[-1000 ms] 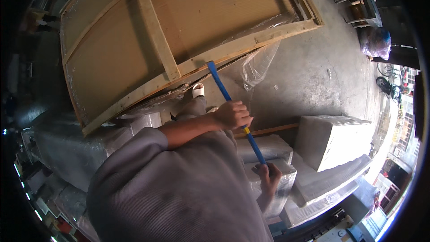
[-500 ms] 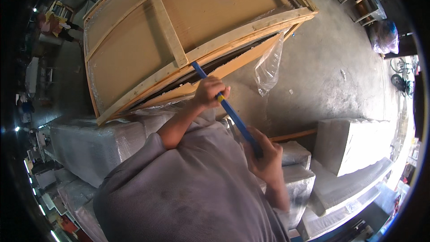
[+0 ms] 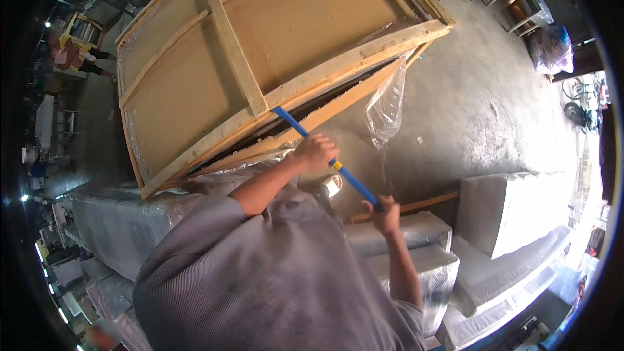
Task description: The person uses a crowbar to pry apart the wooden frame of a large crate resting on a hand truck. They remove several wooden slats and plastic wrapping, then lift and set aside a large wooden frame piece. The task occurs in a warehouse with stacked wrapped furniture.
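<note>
A long blue pry bar (image 3: 356,182) with a yellow band slants across the middle of the view. My left hand (image 3: 316,152) is wrapped round its middle, while my right hand (image 3: 385,213) grips the lower end. The bar's far end meets the edge of a large wooden crate (image 3: 364,44), just beside the foot of a cross slat (image 3: 229,39). Whether its tip sits under the wood cannot be seen. A dark gap runs along the crate's near side, above a torn cardboard sheet (image 3: 351,97).
Clear plastic film (image 3: 386,114) hangs from the crate's near side. Wrapped boxes stand at the left (image 3: 117,221) and right (image 3: 497,211). A roll of tape (image 3: 333,186) shows beside my body, and a wooden strip (image 3: 429,202) lies behind my right hand. Another person (image 3: 71,55) is at far left.
My right hand has moved up and slightly right with the bar's lower end. My left hand has shifted a little right and down. The bar now lies at a flatter slant.
</note>
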Demonstrator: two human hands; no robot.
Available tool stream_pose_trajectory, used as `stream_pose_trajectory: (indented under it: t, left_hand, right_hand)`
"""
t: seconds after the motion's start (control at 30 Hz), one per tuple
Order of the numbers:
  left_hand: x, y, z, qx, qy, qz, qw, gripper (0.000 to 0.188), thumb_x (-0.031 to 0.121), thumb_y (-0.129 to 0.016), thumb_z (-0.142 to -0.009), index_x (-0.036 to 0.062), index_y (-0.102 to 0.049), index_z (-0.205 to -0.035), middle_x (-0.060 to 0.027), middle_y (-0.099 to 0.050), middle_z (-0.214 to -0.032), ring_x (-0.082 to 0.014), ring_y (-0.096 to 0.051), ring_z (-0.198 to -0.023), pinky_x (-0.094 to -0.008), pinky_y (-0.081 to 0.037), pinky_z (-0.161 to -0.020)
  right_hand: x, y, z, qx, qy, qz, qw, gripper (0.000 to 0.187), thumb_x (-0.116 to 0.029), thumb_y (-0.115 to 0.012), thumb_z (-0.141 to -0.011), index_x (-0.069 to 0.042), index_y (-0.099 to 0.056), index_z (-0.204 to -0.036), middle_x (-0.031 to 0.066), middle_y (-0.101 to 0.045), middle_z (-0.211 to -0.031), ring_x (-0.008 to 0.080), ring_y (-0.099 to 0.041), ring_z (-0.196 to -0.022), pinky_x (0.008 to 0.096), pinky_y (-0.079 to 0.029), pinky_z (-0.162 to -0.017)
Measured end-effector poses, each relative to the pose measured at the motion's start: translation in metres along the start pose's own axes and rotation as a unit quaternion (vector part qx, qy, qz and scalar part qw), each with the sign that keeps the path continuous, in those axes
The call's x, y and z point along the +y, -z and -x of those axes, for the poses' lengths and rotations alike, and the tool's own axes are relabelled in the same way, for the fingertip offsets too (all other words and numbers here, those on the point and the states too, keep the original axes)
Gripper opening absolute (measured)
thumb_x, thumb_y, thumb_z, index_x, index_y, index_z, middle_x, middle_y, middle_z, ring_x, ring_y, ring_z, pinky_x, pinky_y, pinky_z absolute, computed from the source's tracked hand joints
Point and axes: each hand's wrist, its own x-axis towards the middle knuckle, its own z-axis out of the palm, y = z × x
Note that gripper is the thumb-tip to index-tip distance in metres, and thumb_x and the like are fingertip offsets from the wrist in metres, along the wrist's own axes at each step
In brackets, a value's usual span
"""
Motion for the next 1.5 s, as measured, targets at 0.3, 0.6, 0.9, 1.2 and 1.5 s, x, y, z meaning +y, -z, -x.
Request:
stream_pose_trajectory:
  t: [0.3, 0.6, 0.9, 1.2, 1.5]
  left_hand:
    - [-0.048, -0.068, 0.017, -0.182, 0.012, -0.168, 0.969, 0.009, 0.021, -0.069, -0.075, 0.0144, -0.067, -0.081, -0.0038, -0.068, -0.081, -0.0229, -0.068, -0.082, -0.0372, -0.05, -0.077]
    - [-0.064, -0.087, 0.018, -0.286, 0.075, -0.26, 0.919, 0.011, 0.022, -0.069, -0.079, 0.0149, -0.072, -0.087, -0.0035, -0.073, -0.088, -0.0203, -0.071, -0.087, -0.0352, -0.05, -0.079]
    - [0.057, -0.019, 0.021, -0.15, -0.029, -0.011, 0.988, 0.008, 0.02, -0.069, -0.074, 0.0166, -0.068, -0.081, -0.0015, -0.067, -0.074, -0.0242, -0.069, -0.073, -0.0392, -0.051, -0.068]
    - [0.046, 0.053, 0.092, -0.044, 0.035, 0.069, 0.996, 0.007, 0.019, -0.07, -0.071, 0.0147, -0.065, -0.075, -0.0033, -0.067, -0.071, -0.0248, -0.067, -0.069, -0.039, -0.051, -0.067]
    - [0.007, 0.07, 0.14, -0.021, -0.022, 0.101, 0.994, 0.013, 0.02, -0.069, -0.08, 0.0122, -0.063, -0.071, -0.0048, -0.064, -0.067, -0.0265, -0.065, -0.067, -0.0391, -0.05, -0.066]
  right_hand:
    - [0.108, -0.157, -0.102, 0.017, 0.1, -0.11, 0.989, 0.034, -0.03, -0.078, -0.086, 0.0, -0.068, -0.098, 0.0214, -0.07, -0.102, 0.0407, -0.063, -0.108, 0.0458, -0.051, -0.093]
    - [0.127, -0.24, -0.157, -0.007, 0.07, -0.09, 0.993, 0.037, -0.03, -0.074, -0.09, 0.001, -0.064, -0.106, 0.0242, -0.068, -0.1, 0.0463, -0.062, -0.104, 0.0499, -0.045, -0.102]
    - [0.04, -0.04, 0.077, 0.151, 0.112, -0.142, 0.972, 0.022, -0.02, -0.079, -0.084, -0.001, -0.073, -0.093, 0.014, -0.065, -0.077, 0.0264, -0.062, -0.069, 0.035, -0.05, -0.065]
    - [-0.072, -0.025, 0.093, 0.084, 0.125, -0.14, 0.979, 0.019, -0.012, -0.077, -0.084, 0.002, -0.072, -0.095, 0.01, -0.062, -0.06, 0.0118, -0.059, -0.052, 0.0297, -0.047, -0.051]
    - [-0.151, -0.068, 0.126, 0.088, 0.054, -0.039, 0.994, 0.019, -0.011, -0.074, -0.085, 0.003, -0.071, -0.098, 0.0175, -0.068, -0.071, 0.022, -0.071, -0.062, 0.0335, -0.052, -0.058]
